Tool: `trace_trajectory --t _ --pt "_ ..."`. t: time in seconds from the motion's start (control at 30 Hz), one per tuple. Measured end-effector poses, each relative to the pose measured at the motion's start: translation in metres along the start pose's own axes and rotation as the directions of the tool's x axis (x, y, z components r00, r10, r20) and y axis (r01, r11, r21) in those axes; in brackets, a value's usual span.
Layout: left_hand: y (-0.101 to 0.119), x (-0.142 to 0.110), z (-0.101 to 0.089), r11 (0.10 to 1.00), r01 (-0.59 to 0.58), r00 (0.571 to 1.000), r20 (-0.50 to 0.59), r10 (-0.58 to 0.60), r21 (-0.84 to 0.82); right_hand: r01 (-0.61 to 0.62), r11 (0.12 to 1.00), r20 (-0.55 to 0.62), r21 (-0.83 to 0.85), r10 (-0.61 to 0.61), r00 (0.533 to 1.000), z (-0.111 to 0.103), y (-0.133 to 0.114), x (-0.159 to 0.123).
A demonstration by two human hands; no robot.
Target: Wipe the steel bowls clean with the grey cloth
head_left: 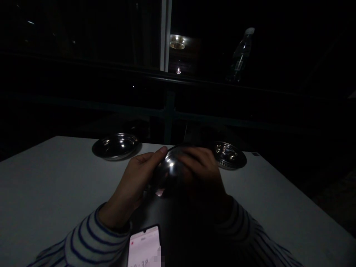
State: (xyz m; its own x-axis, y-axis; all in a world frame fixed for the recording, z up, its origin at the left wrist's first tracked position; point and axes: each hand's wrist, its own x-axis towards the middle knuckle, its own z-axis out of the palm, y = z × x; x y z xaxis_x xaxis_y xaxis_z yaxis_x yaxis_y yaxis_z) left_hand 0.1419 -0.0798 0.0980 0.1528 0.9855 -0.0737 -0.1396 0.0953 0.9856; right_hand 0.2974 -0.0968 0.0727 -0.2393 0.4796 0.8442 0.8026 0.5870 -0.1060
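A shiny metal bowl (169,168) is tilted up between my two hands, its rounded outer side facing me. My left hand (139,174) grips its left edge, with the thumb lying along the rim. On the right side, my right hand (204,167) is closed over the bowl with bent fingers. Those fingers are slightly blurred and in shadow, so I cannot see whether anything lies beneath them. Below my hands, a lit phone (144,246) rests on the white table, showing a timer partly cut off by the frame.
A wide metal dish (115,146) sits near the back left of the white table (55,185). Several metal dishes (230,155) appear nested at the back right. Beyond the table, a clear bottle (241,55) stands by a dark window. The surroundings are very dim.
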Motion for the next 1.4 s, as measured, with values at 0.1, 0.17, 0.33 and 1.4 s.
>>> trace_trajectory --t 0.1,0.17,0.33,1.4 --pt "-0.001 -0.001 0.000 0.999 -0.010 0.999 0.039 0.008 0.038 0.182 0.983 0.069 -0.010 -0.181 0.981 0.001 -0.011 -0.003" --pt "-0.002 -0.001 0.000 0.999 -0.003 0.998 0.059 0.001 0.040 0.159 0.987 0.033 0.007 -0.159 0.987 0.001 -0.005 -0.003" --pt "-0.002 0.001 -0.001 1.000 0.016 1.000 0.026 -0.016 -0.003 -0.136 0.986 -0.076 0.095 0.143 0.987 -0.001 0.018 0.004" --pt "0.001 0.003 -0.002 0.986 0.022 0.995 0.095 -0.007 -0.163 -0.047 0.999 -0.033 -0.011 0.047 0.998 -0.006 0.012 0.004"
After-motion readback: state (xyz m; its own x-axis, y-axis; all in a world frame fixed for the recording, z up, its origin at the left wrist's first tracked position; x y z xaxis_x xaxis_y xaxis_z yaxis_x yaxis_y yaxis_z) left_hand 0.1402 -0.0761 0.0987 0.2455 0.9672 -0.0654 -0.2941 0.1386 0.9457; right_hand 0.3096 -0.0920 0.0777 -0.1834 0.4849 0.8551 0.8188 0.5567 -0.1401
